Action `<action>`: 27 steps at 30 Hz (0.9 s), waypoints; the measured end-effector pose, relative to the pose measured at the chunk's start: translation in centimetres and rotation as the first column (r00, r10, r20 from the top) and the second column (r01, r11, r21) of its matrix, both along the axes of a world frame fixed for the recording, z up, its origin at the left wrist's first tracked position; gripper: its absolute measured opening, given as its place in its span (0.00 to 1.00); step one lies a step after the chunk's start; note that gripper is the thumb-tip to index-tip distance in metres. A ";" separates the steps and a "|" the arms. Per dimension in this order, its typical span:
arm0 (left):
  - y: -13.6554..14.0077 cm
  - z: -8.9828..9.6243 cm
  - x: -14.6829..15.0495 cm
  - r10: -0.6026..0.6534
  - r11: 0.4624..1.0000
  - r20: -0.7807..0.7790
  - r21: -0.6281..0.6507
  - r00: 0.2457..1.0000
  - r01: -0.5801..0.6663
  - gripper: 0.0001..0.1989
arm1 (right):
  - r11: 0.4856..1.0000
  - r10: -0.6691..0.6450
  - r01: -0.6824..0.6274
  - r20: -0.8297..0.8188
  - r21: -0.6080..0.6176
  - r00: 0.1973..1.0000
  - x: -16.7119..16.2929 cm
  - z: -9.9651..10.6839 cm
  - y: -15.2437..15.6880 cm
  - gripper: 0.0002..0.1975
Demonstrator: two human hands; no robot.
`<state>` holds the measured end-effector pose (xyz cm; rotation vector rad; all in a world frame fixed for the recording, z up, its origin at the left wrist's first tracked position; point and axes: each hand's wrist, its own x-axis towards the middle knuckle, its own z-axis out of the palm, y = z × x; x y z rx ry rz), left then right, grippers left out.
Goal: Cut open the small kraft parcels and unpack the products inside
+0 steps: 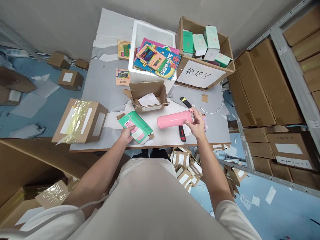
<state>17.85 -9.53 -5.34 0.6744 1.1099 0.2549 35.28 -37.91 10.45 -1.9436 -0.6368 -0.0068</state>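
In front of the open carton (147, 88), left hand (126, 134) clasps green box (143, 122); right hand (197, 123) grips pink bottle (172, 120), apparently unboxed, not set down.

The table (217, 129) bears cardboard boxes (80, 122) and two cutters (182, 133).

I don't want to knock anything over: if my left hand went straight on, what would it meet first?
Beyond the green box it holds, your left hand would probably meet the small open carton first; depth is unclear, so it might pass above.
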 end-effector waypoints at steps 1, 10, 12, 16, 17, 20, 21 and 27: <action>0.1 0.2 -0.5 -0.021 0.998 0.071 -0.056 0.997 0.025 0.15 | 1.000 0.002 -0.002 0.007 0.002 1.000 0.0 -0.2 0.1 0.37; -0.9 2.3 -2.8 -0.108 0.985 0.187 -0.113 0.976 0.131 0.16 | 0.999 0.045 -0.045 0.011 -0.027 0.999 -1.1 0.3 0.0 0.35; -1.4 3.1 -2.5 -0.143 0.987 0.212 -0.041 0.967 0.155 0.20 | 0.999 0.026 -0.025 0.037 -0.023 0.999 -1.2 0.9 -0.4 0.35; -2.3 5.5 -1.1 -0.333 0.935 0.238 0.207 0.913 0.287 0.30 | 0.993 -0.105 0.096 0.154 0.065 0.982 -1.4 2.5 -1.4 0.36; -2.6 6.1 -0.7 -0.374 0.912 0.221 0.261 0.901 0.315 0.33 | 0.987 -0.148 0.135 0.180 0.083 0.972 -1.5 2.9 -1.6 0.37; -3.5 7.7 0.6 -0.421 0.865 0.171 0.371 0.891 0.338 0.41 | 0.969 -0.242 0.223 0.247 0.102 0.938 -2.2 4.1 -1.9 0.38; -3.8 8.0 1.0 -0.434 0.849 0.164 0.405 0.886 0.341 0.42 | 0.967 -0.254 0.236 0.269 0.099 0.929 -2.6 4.3 -1.9 0.38; -5.2 6.7 2.5 -0.592 0.675 0.084 0.596 0.802 0.436 0.44 | 0.992 -0.124 0.127 0.299 0.009 0.946 -5.5 3.0 -0.5 0.34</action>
